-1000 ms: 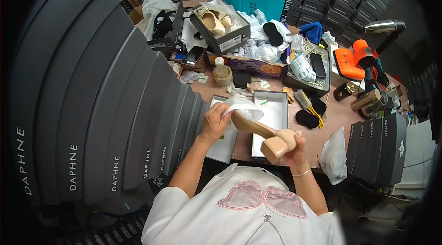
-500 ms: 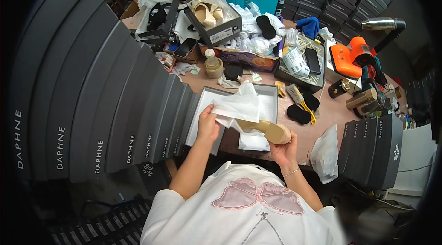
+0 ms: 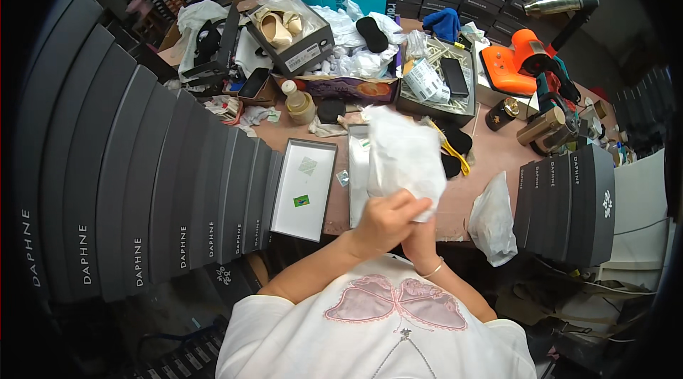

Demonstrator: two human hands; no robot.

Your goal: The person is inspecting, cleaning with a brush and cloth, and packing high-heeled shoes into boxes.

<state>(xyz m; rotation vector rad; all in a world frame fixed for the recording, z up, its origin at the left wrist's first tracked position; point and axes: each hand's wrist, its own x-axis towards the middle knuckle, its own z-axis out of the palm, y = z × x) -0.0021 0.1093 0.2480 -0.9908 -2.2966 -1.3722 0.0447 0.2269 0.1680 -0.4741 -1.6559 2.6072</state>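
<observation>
Cluttered brown surface (image 3: 491, 158) fills mid-frame. Both hands, left (image 3: 384, 219) over right (image 3: 420, 237), clamp together on crumpled white tissue paper (image 3: 405, 155). Wrapping looks nearly complete; the open white-lined shoebox (image 3: 306, 190) at centre-left sits unfilled.

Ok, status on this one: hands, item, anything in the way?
Left hand and right hand both gripping white tissue paper. Held over open shoebox. Box lid alongside, apart.

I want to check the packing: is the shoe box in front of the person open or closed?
Open. The box has no lid on; its lid lies beside it, inside up. White tissue paper, held by both hands, covers most of the box.
</observation>
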